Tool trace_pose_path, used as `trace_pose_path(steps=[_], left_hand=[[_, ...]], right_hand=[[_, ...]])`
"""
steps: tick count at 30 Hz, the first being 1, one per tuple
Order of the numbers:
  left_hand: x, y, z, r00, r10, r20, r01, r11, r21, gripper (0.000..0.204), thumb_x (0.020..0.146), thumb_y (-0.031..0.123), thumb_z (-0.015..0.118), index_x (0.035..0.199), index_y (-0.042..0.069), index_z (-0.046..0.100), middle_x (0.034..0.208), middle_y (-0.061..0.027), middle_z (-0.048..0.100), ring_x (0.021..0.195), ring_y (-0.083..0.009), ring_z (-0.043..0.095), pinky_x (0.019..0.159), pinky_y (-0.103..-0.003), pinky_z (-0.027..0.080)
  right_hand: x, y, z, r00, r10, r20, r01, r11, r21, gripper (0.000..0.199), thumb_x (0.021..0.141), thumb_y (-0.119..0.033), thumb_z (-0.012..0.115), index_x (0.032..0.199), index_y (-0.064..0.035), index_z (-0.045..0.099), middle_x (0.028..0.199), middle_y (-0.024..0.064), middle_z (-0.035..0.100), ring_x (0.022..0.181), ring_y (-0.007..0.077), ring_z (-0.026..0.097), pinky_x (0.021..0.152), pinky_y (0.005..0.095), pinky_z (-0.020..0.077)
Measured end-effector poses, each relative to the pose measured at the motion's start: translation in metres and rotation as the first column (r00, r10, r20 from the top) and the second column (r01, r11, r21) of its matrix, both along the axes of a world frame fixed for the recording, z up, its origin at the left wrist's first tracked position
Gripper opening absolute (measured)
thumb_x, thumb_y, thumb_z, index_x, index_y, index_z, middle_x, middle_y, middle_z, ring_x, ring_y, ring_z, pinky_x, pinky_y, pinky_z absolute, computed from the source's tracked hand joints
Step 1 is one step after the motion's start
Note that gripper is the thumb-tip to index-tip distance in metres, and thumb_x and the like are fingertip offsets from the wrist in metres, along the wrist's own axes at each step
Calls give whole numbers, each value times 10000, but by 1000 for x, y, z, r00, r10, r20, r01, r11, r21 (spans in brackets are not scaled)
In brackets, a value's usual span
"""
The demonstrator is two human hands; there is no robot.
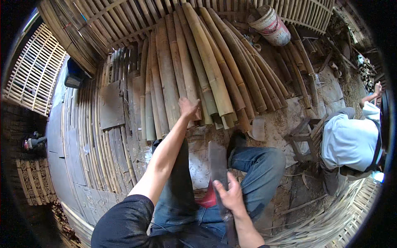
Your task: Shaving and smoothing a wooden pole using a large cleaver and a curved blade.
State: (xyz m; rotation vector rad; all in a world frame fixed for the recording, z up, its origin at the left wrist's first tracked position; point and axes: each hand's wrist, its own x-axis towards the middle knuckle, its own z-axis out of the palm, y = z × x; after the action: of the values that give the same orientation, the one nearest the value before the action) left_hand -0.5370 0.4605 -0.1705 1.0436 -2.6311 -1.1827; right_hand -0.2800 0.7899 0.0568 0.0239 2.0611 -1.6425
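My left hand (189,108) reaches forward, its fingers around the near end of a bamboo pole (185,70) in a row of long bamboo pieces. Several others lie beside it, among them a wide yellowish bamboo piece (209,66) to the right. Above my lap, my right hand (232,195) is closed on a machete (218,159) with a broad, dark, blunt-ended blade. The blade points away from me, and the lower part of the machete runs back along my right forearm. A red object (208,197) shows partly between my legs; its kind cannot be made out.
A white bucket (271,25) stands behind the bamboo at the back right. To the right, a person in a pale shirt (350,142) sits near a small wooden stool (304,138). Bamboo strips (331,225) lie at lower right. Slatted bamboo walls (306,12) enclose the back.
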Motion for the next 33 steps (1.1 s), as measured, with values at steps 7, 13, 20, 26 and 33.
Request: trace_pose_path(steps=[7, 13, 20, 26, 33], left_hand=[[2, -24, 19, 914, -285, 290, 178, 922, 344, 756, 693, 463, 974, 1099, -106, 686, 1019, -203, 741, 898, -298, 737, 729, -442, 617], [18, -52, 24, 912, -266, 312, 125, 905, 407, 429, 834, 355, 879, 964, -35, 756, 817, -96, 696, 579, -154, 552, 538, -355, 462], [11, -32, 58, 941, -328, 88, 235, 816, 529, 522, 858, 483, 840, 1096, 29, 743, 734, -1, 607, 584, -117, 493, 537, -316, 425], [0, 36, 25, 922, -321, 219, 171, 842, 512, 681, 799, 597, 847, 1103, 3, 712, 874, -83, 660, 730, -229, 593, 649, -420, 496], [20, 15, -28, 947, -299, 120, 266, 935, 234, 484, 823, 294, 883, 978, -133, 716, 770, -121, 680, 576, -212, 611, 539, -373, 482]], right_hand=[[-82, 12, 35, 992, -109, -66, 94, 975, -200, 416, 1017, -193, 734, 1332, 44, 602, 1195, 82, 719, 1056, 131, 655, 937, 288, 512], [-127, 9, 18, 911, -205, 358, 361, 819, -447, 456, 1068, -370, 645, 1400, -72, 549, 675, -16, 508, 541, 115, 518, 615, 327, 527], [-142, -25, -8, 871, 6, 491, 335, 724, -603, 390, 1097, -434, 562, 1349, -137, 572, 589, -36, 378, 495, 117, 402, 622, 312, 470], [-156, -47, -19, 896, -119, 428, 327, 829, -453, 302, 1009, -388, 721, 1087, -108, 642, 808, -17, 590, 655, 112, 590, 547, 297, 509], [-160, -62, -34, 897, -131, 423, 342, 813, -471, 412, 967, -342, 768, 1108, 34, 677, 929, 84, 675, 713, 145, 642, 583, 335, 521]])
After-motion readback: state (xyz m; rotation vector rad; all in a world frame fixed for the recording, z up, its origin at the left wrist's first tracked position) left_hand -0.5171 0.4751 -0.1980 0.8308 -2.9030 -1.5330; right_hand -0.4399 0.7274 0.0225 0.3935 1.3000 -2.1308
